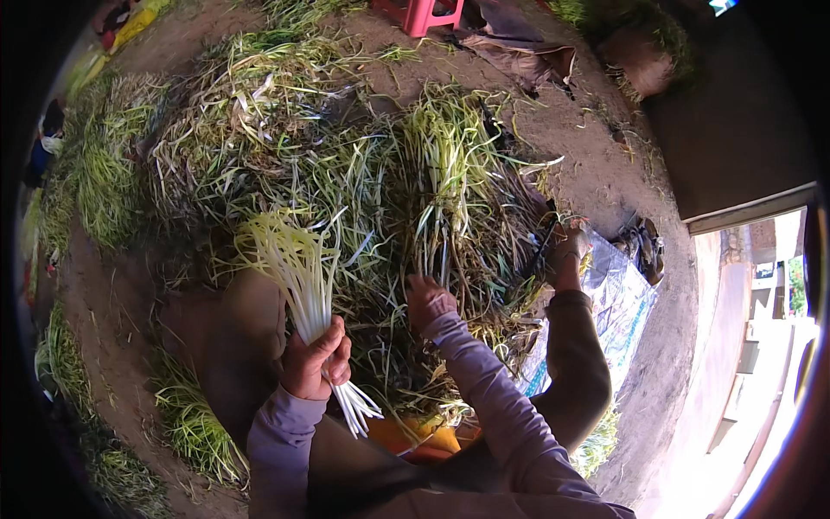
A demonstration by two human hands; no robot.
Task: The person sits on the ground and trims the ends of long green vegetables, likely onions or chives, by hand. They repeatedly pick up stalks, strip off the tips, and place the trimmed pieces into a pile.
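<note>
My left hand [318, 360] is closed around a bunch of long leafy stalks [298, 276], probably chives or young garlic. Their white stems stick out below my fist, and their pale yellow-green tops fan out above it. Over the heap my right hand [430, 303] is at the lower ends of a looser bundle of similar stalks [447, 168], with brown, withered leaves among them. Its fingers are curled and partly hidden, so I cannot tell whether they grip a stalk. A broad heap of green and dry leaves [353, 175] lies in front of me, between my legs.
A red plastic stool [425, 18] stands beyond the heap, beside a crumpled brown cloth [519, 55]. More green bundles [107, 188] lie at the left. A printed woven plastic sheet [606, 295] is under my right foot [567, 250]. A bright doorway [755, 337] opens at the right.
</note>
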